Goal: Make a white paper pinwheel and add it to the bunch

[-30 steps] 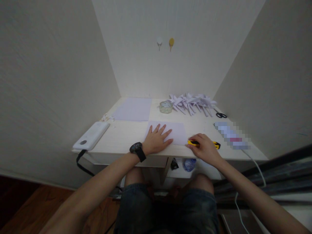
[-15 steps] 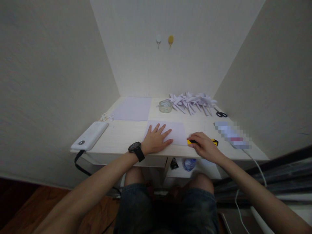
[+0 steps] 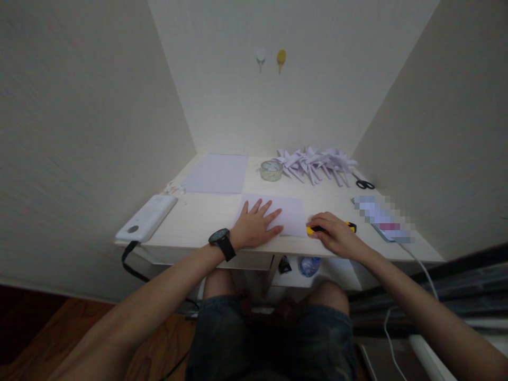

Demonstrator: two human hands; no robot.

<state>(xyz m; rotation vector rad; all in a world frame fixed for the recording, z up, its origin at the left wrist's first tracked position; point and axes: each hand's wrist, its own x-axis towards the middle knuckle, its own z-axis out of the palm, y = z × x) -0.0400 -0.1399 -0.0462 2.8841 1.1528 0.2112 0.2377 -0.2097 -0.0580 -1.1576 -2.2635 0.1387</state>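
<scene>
My left hand lies flat with spread fingers on a white sheet of paper near the desk's front edge. A black watch is on that wrist. At the sheet's right edge, my right hand is closed round a yellow and black utility knife. Its front end points left toward the paper; whether the blade is out I cannot tell. Behind the sheet stands a roll of clear tape, beside a row of folded white paper pinwheels.
More white paper lies at the back left of the desk. A white device with a black strap rests at the left edge. On the right are black-handled scissors and a phone with a cable. A shelf below holds a plastic bottle.
The view has shifted slightly. Both hands keep nearly the same places, the left flat on the paper and the right on the utility knife by its right edge.
</scene>
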